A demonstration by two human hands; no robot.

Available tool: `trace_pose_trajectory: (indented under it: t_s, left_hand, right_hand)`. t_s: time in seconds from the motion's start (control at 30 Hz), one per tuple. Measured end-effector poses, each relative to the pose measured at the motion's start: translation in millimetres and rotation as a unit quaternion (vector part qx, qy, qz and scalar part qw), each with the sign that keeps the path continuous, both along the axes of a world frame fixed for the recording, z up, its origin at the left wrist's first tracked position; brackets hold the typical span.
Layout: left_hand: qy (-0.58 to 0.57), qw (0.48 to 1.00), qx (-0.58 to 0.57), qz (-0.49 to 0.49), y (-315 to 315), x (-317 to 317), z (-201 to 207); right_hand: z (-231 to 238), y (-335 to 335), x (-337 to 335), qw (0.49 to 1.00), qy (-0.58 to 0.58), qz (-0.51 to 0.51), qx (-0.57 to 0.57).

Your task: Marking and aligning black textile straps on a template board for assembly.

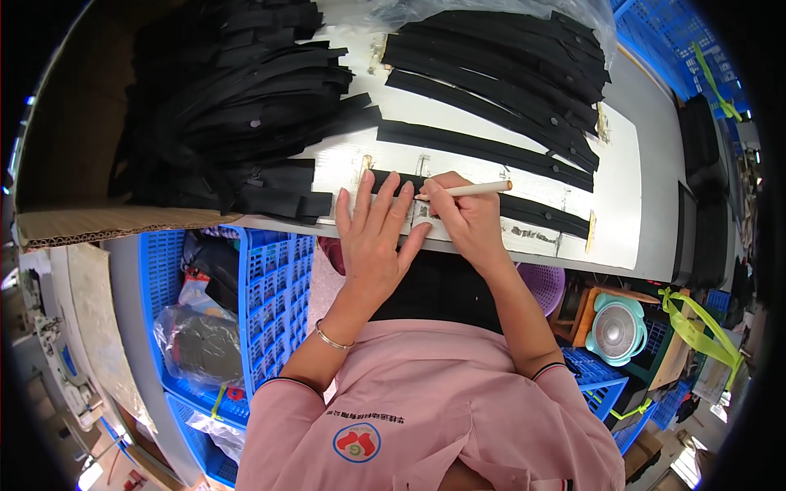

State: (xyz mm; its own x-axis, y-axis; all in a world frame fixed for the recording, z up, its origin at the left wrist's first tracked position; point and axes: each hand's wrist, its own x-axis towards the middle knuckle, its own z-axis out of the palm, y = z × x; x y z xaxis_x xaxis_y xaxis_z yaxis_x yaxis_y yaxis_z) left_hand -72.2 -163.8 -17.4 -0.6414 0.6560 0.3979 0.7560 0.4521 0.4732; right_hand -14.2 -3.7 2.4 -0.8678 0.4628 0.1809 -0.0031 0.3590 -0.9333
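A black fabric strip (540, 214) lies along the near edge of a white board (618, 188) on the table. My left hand (372, 237) rests flat over the strip's left end, fingers spread. In my right hand (473, 225), a white pencil (483, 188) is pinched, its tip down at the strip beside my left fingers and its back end pointing right. Just beyond lies another black strip (483, 151), roughly parallel. Farther back, several more strips (491, 61) are stacked. Small marks and tape pieces show on the board around the near strip.
At the left a cardboard box (74, 225) stands open, with a big heap of black strips (246, 106) spilling from it. Clear plastic film (524, 10) lies at the back. Below the table are blue crates (274, 303), a purple basket (544, 286) and a small teal fan (616, 329).
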Motion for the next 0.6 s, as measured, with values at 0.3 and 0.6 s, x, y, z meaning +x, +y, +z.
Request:
trace_pose_trajectory:
  t_s: [0.3, 0.6]
  left_hand:
    - [0.015, 1.000, -0.007, 0.001, 0.8, 0.2, -2.5]
    - [0.012, 0.999, -0.029, -0.007, 0.9, 0.1, 1.8]
  right_hand:
    - [8.2, 11.3, 30.2, 0.996, 0.002, -0.041, -0.074]
    - [4.0, 52.9, 65.7, 0.986, 0.021, -0.165, 0.013]
